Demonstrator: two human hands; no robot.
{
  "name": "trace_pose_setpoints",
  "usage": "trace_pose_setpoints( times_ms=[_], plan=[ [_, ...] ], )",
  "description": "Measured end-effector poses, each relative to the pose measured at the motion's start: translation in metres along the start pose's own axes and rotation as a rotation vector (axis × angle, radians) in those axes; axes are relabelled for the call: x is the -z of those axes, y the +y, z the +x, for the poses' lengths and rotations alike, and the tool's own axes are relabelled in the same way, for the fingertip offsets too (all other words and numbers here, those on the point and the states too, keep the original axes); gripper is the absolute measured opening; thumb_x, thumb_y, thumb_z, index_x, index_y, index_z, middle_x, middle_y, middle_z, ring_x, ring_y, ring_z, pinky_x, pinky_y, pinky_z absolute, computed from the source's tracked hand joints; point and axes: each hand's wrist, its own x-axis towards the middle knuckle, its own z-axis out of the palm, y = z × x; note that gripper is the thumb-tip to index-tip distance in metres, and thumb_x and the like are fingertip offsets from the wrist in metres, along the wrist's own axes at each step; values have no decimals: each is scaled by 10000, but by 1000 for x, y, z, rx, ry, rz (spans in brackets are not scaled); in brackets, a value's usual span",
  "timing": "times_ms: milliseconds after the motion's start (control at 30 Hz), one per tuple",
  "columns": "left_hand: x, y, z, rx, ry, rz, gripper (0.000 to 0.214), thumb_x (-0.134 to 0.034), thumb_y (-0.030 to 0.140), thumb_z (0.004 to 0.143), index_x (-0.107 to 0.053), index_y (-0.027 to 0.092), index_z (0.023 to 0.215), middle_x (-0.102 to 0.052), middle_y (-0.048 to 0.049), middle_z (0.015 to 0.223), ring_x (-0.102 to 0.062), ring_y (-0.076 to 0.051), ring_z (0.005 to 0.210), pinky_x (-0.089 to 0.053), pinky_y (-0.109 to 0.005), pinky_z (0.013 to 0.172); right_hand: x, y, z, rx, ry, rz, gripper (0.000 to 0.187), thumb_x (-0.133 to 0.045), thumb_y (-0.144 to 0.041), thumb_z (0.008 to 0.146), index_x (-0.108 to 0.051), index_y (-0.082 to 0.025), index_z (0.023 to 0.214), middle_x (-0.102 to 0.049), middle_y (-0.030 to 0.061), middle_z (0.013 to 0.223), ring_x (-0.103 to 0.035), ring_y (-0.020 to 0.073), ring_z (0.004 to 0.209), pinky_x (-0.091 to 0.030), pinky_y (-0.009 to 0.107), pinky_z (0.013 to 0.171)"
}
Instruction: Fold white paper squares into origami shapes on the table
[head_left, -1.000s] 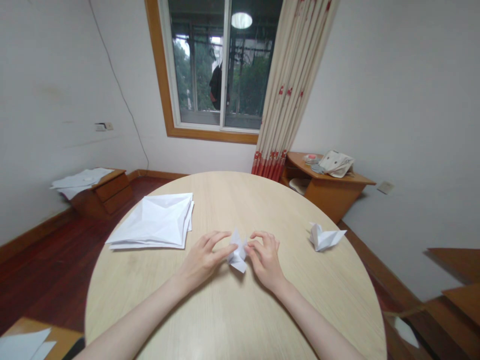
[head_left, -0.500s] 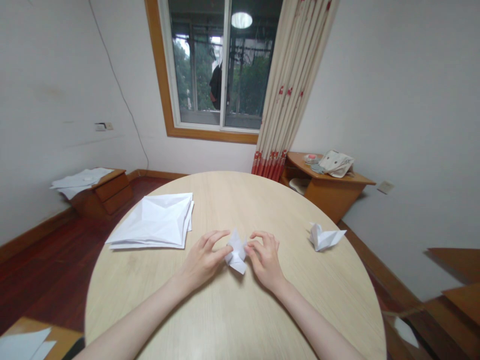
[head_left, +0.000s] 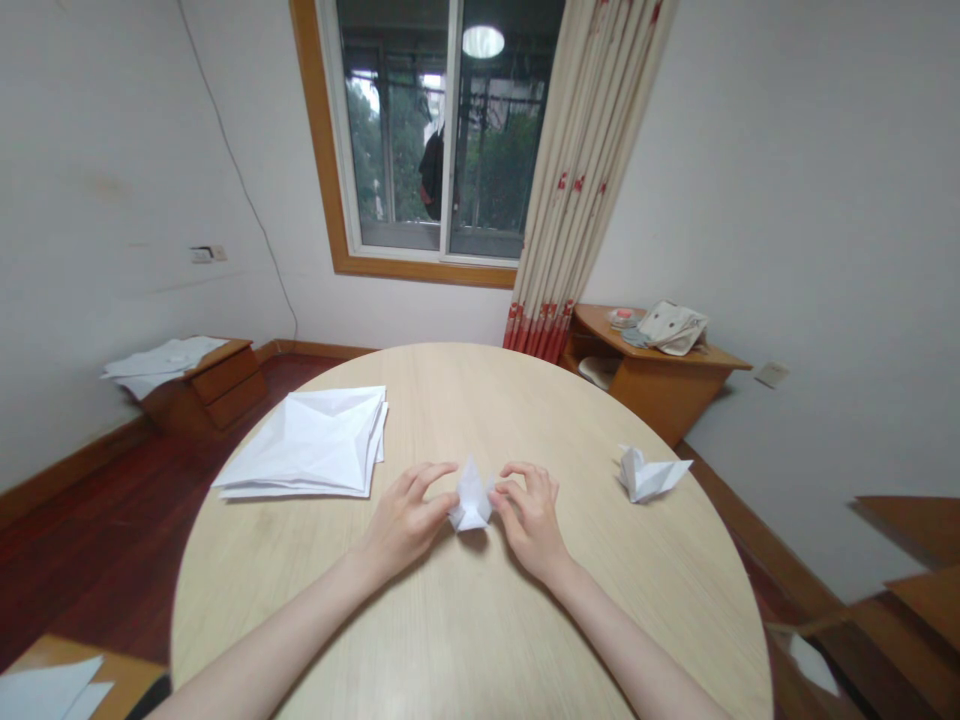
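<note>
A small piece of folded white paper (head_left: 472,500) with a pointed top is held between my two hands, just above the middle of the table. My left hand (head_left: 411,512) grips its left side with the thumb, the index finger curved above. On the other side, my right hand (head_left: 531,512) pinches the paper's right edge between thumb and fingers. Farther right stands a finished-looking folded paper bird (head_left: 649,475), apart from both hands. To the left lies a stack of creased white paper sheets (head_left: 315,440).
The round wooden table (head_left: 465,640) fills the foreground. Behind it are a low drawer cabinet (head_left: 225,385) with papers on the left and a corner shelf (head_left: 660,390) holding a cloth bag (head_left: 673,328) on the right. A curtain (head_left: 581,180) hangs beside the window.
The lower flap of the folded paper, which stuck out toward me, now appears raised and shorter. Both hands stay nearly in place, and the stack and paper bird are unmoved.
</note>
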Motion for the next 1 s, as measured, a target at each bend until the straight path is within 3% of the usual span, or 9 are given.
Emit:
trace_pose_setpoints(
  times_ms=[367, 733, 1000],
  plan=[
    [-4, -1, -2, -40, 25, 1, 263, -506, 3, 814, -603, 197, 961, -557, -104, 1176, -505, -235, 1057, -497, -365, 874, 0, 0, 0, -5, -3, 16, 180, -444, -261, 930, -590, -235, 828, -574, 68, 1014, -499, 244, 998, -347, 424, 841],
    [-3, -4, -4, 143, -85, -180, 127, -519, 107, 838, -594, 195, 889, -573, -98, 1173, -529, -236, 1020, -480, -382, 843, 0, 0, 0, -1, -7, 29, 188, -436, -260, 936, -587, -225, 829, -567, 70, 1013, -494, 244, 1001, -346, 428, 844],
    [-1, 0, 0, 295, -149, -362, 84, -563, 247, 856, -587, 180, 900, -649, -56, 871, -588, -207, 836, -463, -336, 756, -1, 1, -1, 4, -12, 40, 169, -450, -252, 929, -591, -227, 839, -571, 70, 1016, -499, 243, 1000, -351, 425, 846]
  ],
)
